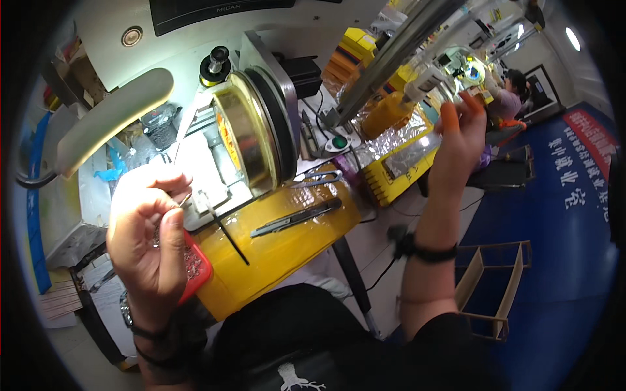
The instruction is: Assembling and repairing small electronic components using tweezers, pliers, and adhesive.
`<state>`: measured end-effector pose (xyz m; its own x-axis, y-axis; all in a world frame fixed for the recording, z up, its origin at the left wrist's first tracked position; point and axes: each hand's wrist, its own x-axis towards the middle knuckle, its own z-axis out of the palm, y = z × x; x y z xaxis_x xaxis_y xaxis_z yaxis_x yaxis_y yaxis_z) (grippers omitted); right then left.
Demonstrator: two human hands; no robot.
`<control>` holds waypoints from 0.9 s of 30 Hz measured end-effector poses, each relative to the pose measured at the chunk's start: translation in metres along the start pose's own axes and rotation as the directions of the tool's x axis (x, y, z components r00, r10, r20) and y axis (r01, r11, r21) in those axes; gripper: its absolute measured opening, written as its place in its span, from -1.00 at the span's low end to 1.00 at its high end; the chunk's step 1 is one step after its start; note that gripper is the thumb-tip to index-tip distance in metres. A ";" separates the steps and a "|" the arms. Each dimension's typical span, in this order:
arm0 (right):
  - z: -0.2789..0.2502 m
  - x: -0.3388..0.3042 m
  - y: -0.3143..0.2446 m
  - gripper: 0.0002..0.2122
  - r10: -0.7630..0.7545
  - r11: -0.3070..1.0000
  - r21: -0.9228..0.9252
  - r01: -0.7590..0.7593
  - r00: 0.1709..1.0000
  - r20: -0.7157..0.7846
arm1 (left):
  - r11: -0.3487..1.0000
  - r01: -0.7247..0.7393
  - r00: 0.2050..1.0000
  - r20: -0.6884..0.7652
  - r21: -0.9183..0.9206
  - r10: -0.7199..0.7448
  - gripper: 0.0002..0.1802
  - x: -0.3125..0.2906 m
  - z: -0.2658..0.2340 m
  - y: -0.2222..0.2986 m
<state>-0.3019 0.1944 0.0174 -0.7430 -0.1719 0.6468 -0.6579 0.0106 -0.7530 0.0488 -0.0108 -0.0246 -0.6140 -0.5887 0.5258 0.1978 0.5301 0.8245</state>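
My left hand [147, 228] is closed in a pinch in front of the lit machine bed. Between thumb and fingers shows a short, thin metallic piece [185, 200]; its kind is too small to tell. Below that hand is a red tray [203, 268] with small shiny bits, partly hidden by the palm. My right hand [462, 127] is raised at the right, slightly blurred, with orange finger covers. Its fingers are bent but apart, with nothing visible between them. Nearest to it is a bottle [386, 116] of orange-yellow liquid; I cannot tell whether they touch.
A brass-coloured wheel [251, 130] stands behind the yellow work surface [280, 244]. On that surface lie a utility knife [297, 218], a thin black rod [228, 238] and tweezers [318, 178]. A lamp [117, 120] overhangs the left. Far right sits another person [510, 101].
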 end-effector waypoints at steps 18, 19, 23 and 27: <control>0.039 -0.044 -0.089 -0.43 -0.451 0.663 0.705 -0.252 0.617 0.645 | 0.911 -0.335 0.942 0.054 0.239 0.332 -0.76 0.002 -0.003 -0.017; 0.058 -0.056 -0.099 -0.42 -0.467 0.721 0.680 -0.132 0.632 0.618 | 0.909 -0.343 0.939 0.050 0.238 0.341 -0.76 0.003 -0.003 -0.017; 0.120 -0.081 -0.108 -0.51 -0.461 0.822 0.523 0.227 0.804 0.376 | 0.901 -0.356 0.933 0.037 0.248 0.358 -0.75 0.003 -0.002 -0.016; 0.131 -0.083 -0.108 -0.59 -0.426 0.809 0.562 0.171 0.829 0.362 | 0.925 -0.303 0.953 0.049 0.231 0.300 -0.78 0.000 -0.001 -0.016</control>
<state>-0.1529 0.0789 0.0296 -0.2912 -0.5033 0.8136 -0.5903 -0.5747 -0.5668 0.0463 -0.0199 -0.0371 -0.5632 -0.3717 0.7380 0.1928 0.8093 0.5548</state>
